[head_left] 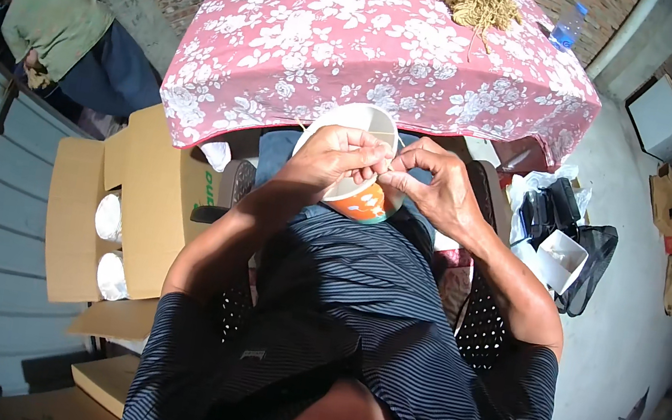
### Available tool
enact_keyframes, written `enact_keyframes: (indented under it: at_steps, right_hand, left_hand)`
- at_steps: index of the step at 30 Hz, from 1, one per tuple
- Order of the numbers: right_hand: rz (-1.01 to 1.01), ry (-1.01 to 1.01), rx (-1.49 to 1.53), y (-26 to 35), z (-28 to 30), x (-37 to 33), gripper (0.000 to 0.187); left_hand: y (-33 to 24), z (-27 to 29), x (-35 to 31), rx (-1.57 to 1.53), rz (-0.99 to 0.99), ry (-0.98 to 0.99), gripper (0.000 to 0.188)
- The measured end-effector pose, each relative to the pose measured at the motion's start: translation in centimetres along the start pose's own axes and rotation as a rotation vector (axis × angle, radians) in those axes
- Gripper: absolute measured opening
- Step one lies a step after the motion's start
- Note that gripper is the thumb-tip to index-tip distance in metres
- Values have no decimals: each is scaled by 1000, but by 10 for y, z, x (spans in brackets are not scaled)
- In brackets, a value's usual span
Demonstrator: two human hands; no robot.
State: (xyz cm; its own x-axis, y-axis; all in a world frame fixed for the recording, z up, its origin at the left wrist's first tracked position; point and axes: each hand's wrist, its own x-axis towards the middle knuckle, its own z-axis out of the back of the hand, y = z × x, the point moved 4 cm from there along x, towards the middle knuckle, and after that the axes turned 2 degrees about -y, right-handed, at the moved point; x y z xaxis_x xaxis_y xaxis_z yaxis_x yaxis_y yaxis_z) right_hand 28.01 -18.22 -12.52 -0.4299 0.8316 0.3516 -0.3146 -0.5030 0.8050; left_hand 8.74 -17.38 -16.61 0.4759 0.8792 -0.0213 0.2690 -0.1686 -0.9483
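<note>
The tub (364, 206) sat in the person's lap at the centre of the frame, white inside, orange outside. Over it, the left hand (342, 159) was curled nearly closed and the right hand (437, 182) had thumb and forefinger drawn together, fingertips close beside the left's; I couldn't tell what, if anything, either pinched. A flowered cloth (318, 42) covered the table at upper middle, twine (480, 4) heaped on its right part.
</note>
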Motion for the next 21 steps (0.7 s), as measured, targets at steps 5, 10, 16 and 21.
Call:
enact_keyframes:
  at_steps: [5,10,16,21]
  right_hand:
    - [-60,52,124,-3,3,-1,12]
    - [23,45,18,1,11,-5,10]
    - [165,24,-90,14,16,-12,10]
    - [224,-14,-140,20,17,-19,11]
  left_hand:
    - [0,-1,-1,37,16,-7,23]
    - [4,-5,-1,-31,59,0,23]
    - [3,-9,0,-205,105,18,16]
    - [2,-22,-4,-343,75,-13,18]
